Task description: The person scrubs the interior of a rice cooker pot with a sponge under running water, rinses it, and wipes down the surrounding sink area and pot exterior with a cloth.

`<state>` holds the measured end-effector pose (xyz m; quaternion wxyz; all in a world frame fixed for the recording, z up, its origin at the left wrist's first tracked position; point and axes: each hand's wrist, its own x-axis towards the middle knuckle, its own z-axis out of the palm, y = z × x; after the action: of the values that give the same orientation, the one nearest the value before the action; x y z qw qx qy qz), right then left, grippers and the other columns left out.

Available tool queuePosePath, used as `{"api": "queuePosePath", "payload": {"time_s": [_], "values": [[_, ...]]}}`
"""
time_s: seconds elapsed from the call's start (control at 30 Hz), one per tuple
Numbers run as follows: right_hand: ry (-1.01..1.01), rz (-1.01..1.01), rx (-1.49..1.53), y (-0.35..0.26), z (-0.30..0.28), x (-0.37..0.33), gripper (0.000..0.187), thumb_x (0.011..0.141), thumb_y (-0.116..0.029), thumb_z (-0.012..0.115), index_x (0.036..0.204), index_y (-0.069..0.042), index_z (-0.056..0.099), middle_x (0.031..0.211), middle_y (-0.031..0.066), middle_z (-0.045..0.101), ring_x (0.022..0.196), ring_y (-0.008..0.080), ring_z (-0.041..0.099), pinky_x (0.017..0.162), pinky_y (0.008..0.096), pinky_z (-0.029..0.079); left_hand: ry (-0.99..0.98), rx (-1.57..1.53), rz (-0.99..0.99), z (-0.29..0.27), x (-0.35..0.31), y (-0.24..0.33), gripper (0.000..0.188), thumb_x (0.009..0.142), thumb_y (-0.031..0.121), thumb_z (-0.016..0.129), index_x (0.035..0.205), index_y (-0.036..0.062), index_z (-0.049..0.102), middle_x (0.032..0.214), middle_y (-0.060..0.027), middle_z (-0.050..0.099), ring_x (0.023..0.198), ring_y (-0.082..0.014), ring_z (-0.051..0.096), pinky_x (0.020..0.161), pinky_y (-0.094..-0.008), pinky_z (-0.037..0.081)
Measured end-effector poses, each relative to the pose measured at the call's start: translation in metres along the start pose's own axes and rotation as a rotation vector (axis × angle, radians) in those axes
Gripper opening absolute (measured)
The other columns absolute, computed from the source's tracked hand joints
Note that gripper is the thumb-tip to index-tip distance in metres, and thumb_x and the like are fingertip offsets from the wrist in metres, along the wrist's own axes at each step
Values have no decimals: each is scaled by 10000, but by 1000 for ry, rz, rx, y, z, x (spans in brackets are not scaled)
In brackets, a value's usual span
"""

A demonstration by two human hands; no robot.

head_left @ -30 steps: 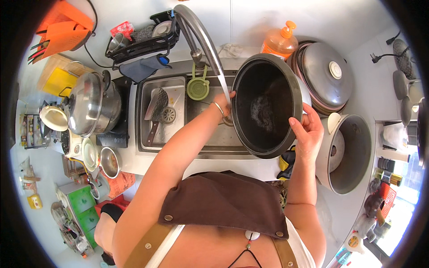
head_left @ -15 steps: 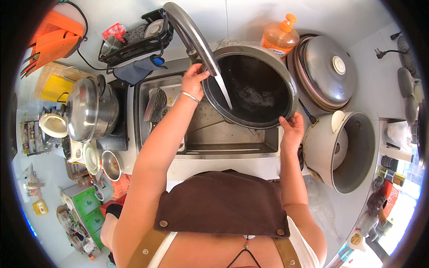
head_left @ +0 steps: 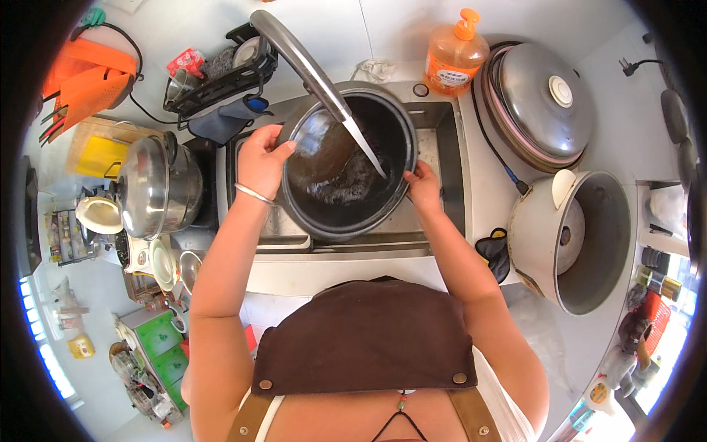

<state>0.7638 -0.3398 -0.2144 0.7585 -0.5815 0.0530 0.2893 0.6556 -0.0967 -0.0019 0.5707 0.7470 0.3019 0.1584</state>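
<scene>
Two hands share one dark pot (head_left: 346, 233): the left hand (head_left: 261, 163) grips its left rim, thumb at the edge, while the right hand (head_left: 422, 184) holds the right rim between thumb and fingers. The pot is over the sink (head_left: 451, 140), water pooled inside; whether its base touches the sink floor cannot be told. One tap (head_left: 294, 59) stands in the way, its spout crossing the far rim and sending a single stream (head_left: 366, 147) into the pot. The pot itself hides much of the sink.

On the bench (head_left: 484, 210), one soap bottle (head_left: 453, 62) with an orange pump stands behind the sink's right corner. To the right are one stack of lids (head_left: 526, 110), topped by a grey dome with one white knob, the number below unclear, and one pale cooker shell (head_left: 532, 225), its mouth in view. One cord (head_left: 509, 174) runs between them; one black-and-yellow cloth (head_left: 498, 256) lies just beside the shell. To the left, one blue-grey cloth (head_left: 221, 127) hangs by one black rack (head_left: 221, 92); one lidded steel pot (head_left: 180, 188) stands farther left, with one orange holder (head_left: 96, 81) beyond.
</scene>
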Motion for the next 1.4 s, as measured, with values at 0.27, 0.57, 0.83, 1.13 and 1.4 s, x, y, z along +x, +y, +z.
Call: {"api": "queuePosePath", "payload": {"time_s": [0.27,0.57,0.83,1.13,1.4], "values": [[-160,56,-466,45,23,-26,347,832,-88,545,1159,26,518,1067,237,591,994,400,549,852,392,415,-20,307,-65,-35,8,11,193,749,50,659,904,-60,627,748,-46,617,665,-102,543,623,-243,433],[-90,295,-167,59,-17,-34,290,929,-107,458,1182,25,507,1098,123,590,955,225,541,841,309,409,-245,-193,-237,45,12,10,188,794,48,586,956,-29,640,812,-37,627,698,-115,566,624,-254,456],[53,489,154,110,-83,-5,373,934,-152,472,1285,-40,415,1129,85,568,952,204,524,729,362,456,-446,-472,-414,108,21,-15,360,790,26,560,1144,-36,544,1031,-101,613,913,-184,601,804,-327,491],[84,629,-2,77,-56,-21,244,924,-150,483,1162,-98,502,1069,83,585,979,218,549,763,422,471,-414,-584,-457,111,12,-22,298,746,-16,613,1038,0,557,916,-66,595,830,-160,590,748,-308,497],[-32,1002,-80,68,-52,1,301,876,-97,492,1175,-70,477,1109,140,553,936,335,570,831,538,461,-239,259,6,125,-28,-25,475,625,38,740,1032,-14,499,838,-131,590,795,-249,587,731,-330,470]]}}
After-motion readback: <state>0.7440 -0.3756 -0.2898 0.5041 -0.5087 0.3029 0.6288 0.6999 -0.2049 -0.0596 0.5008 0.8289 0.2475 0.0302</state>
